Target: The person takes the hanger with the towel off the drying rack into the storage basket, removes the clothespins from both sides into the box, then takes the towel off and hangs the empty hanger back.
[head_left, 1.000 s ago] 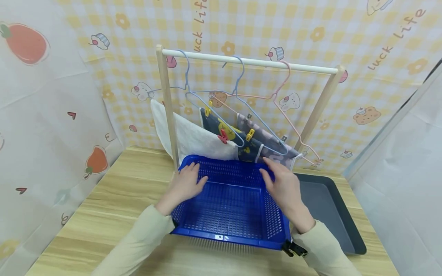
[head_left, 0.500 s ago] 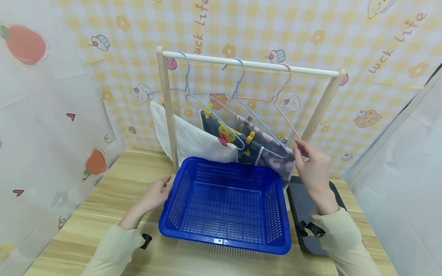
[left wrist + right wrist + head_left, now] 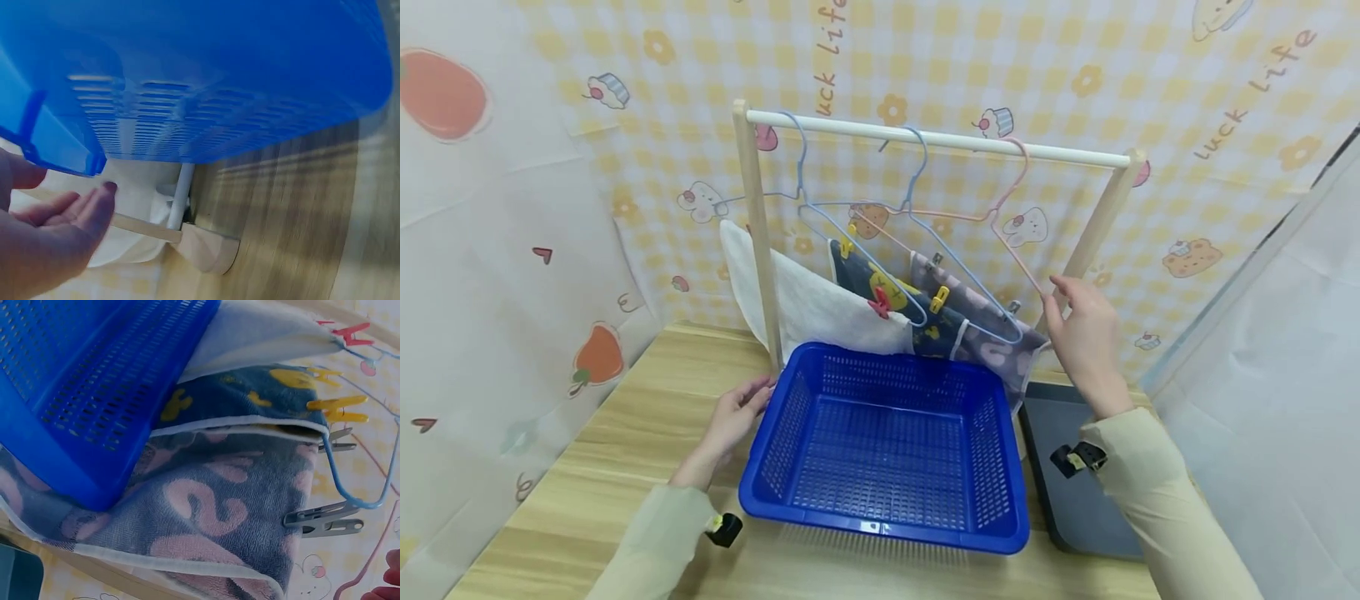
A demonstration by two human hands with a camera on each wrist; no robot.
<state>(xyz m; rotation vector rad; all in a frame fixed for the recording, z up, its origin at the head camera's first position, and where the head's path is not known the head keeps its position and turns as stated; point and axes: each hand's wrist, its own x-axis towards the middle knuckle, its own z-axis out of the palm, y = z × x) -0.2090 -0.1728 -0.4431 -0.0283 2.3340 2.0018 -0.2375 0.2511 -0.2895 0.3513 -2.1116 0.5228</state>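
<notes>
Flanking the basket (image 3: 871,527) on its left, the left hand (image 3: 733,421) has loosely bent fingers and holds nothing, perhaps placed to steady the basket; contact is unclear. Above the basket's back right corner, the right hand (image 3: 1086,342) has thumb and forefinger at the arm of the pink hanger (image 3: 995,215); whether they pinch it cannot be told. That spot probably offers a hold away from the grey cloth (image 3: 244,494). Behind the basket, the rack (image 3: 955,140) bears this hanger, and grey clips (image 3: 309,515) fasten its cloth, presumably against slipping. The blue cloth (image 3: 231,400) and white cloth (image 3: 842,312) hang there too, likewise clipped. Right of the basket, the tray (image 3: 1086,492) lies on the table (image 3: 587,492).
</notes>
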